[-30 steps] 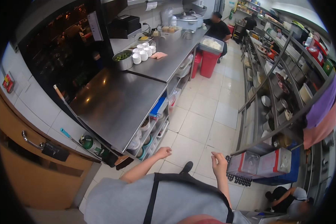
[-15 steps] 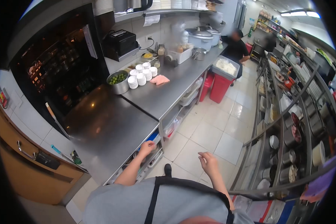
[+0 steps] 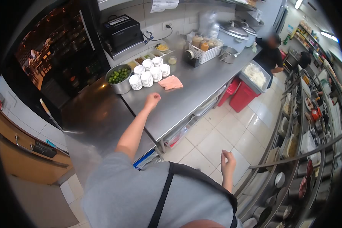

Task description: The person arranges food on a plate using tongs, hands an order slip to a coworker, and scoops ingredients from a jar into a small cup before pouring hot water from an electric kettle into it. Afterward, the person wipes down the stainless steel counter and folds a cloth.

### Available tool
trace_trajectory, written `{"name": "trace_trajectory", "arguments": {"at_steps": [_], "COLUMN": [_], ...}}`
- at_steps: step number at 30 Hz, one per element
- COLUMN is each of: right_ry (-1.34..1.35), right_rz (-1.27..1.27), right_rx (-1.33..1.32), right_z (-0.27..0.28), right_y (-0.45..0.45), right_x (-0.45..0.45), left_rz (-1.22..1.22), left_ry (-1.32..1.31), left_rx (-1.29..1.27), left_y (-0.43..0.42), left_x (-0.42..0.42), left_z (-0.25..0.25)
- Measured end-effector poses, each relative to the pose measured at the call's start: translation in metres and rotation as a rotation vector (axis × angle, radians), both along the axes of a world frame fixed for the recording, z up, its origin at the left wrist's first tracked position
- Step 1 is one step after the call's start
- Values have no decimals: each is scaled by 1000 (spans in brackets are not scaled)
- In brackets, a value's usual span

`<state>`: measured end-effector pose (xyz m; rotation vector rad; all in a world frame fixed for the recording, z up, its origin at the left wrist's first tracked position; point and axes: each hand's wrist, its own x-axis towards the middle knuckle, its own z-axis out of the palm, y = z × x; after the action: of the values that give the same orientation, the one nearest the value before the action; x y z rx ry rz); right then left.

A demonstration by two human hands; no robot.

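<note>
Left hand [image 3: 152,101] over steel counter [image 3: 201,78], pink cloth [image 3: 171,82] just beyond

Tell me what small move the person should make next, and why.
Perhaps reach the left hand slightly forward and right to the pink cloth: that hand looks empty and is the nearer one, while the right hand hangs farther off.

Fisheye edges bend into black while ceiling lights [image 3: 329,36] glare and the steel counter [image 3: 201,80] gleams.
</note>
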<state>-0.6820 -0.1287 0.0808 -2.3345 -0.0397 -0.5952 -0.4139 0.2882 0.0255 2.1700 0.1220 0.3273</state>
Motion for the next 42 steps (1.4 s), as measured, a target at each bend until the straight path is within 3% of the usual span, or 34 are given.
{"name": "trace_trajectory", "arguments": {"at_steps": [5, 12, 15, 20, 24, 29, 32, 37, 39, 42], "right_ry": [12, 43, 72, 38, 1, -70, -83, -31, -79, -108], "right_rz": [29, 199, 288, 492, 577, 800, 864, 936, 959, 912], "right_rx": [-46, -56, -137, -129, -90, -54, -85, -149, -159, -168], "right_z": [-14, -6, 3, 10, 18, 26, 27, 33, 36, 29], "right_y": [-61, -127, -128, -93, -45, 9, 21, 17, 10, -16], "right_x": [77, 208, 264, 348, 399, 452, 482, 548, 583, 647], "left_rz": [318, 569, 633, 671, 713, 888, 842, 873, 837, 936], "left_ry": [-48, 256, 349, 255, 314, 201, 242, 217, 152, 194], "left_rx": [241, 543, 625, 796, 739, 736, 740, 732, 861, 758], "left_y": [15, 31, 32, 44, 47, 46, 62, 81, 64, 50], "left_x": [92, 128, 130, 142, 153, 162, 166, 171, 167, 169], "left_z": [14, 48, 49, 35, 35, 25, 14, 4, 19, 30]}}
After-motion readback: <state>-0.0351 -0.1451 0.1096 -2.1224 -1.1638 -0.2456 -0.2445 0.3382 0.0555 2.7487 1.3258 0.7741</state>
